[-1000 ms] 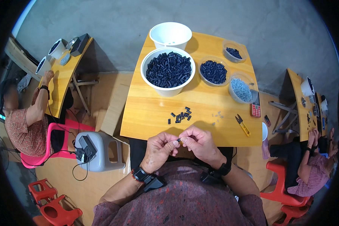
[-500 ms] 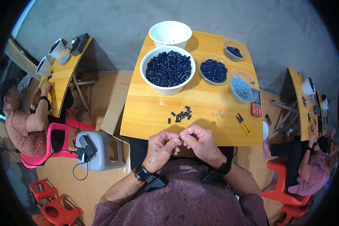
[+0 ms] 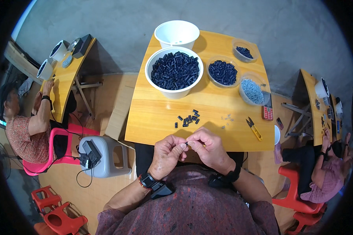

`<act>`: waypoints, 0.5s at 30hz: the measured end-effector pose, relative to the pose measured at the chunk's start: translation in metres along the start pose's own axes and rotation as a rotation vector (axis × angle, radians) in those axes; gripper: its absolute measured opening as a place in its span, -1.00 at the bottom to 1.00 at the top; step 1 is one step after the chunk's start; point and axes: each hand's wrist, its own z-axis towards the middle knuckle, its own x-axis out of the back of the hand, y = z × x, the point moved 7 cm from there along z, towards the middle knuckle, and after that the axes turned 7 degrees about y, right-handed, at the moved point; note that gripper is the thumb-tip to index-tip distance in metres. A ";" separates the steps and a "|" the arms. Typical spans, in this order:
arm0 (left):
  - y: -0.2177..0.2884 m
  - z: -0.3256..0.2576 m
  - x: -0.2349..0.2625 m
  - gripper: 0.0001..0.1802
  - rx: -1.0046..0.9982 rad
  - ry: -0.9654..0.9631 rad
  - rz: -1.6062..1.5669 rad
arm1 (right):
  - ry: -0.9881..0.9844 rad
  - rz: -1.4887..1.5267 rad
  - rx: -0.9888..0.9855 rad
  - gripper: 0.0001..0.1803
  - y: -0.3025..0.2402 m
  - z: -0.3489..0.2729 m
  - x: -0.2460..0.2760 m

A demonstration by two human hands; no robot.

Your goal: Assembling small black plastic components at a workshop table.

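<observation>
Head view: my left hand (image 3: 166,154) and right hand (image 3: 208,149) meet fingertip to fingertip, pinched on a small dark piece (image 3: 186,144) at the near table edge (image 3: 208,147), loose black pieces (image 3: 187,118) lying just beyond, slightly nearer my left.

Just beyond the fingertips (image 3: 183,145), the table (image 3: 157,117) is smooth, varnished yellow wood with a soft sheen. The small black pieces (image 3: 187,118) farther out look like matt plastic, though they are too small to be sure. The large bowl (image 3: 174,73) holding more is glossy white plastic.
</observation>
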 end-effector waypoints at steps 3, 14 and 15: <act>-0.003 0.001 0.002 -0.91 0.016 -0.008 -0.038 | -0.052 0.099 -0.030 -0.95 0.003 -0.001 -0.002; -0.013 0.003 0.005 -0.88 0.058 -0.033 -0.127 | -0.039 0.189 -0.149 -0.98 0.012 -0.005 -0.005; -0.013 0.003 0.005 -0.88 0.058 -0.033 -0.129 | -0.035 0.140 -0.106 -0.98 0.010 -0.004 -0.005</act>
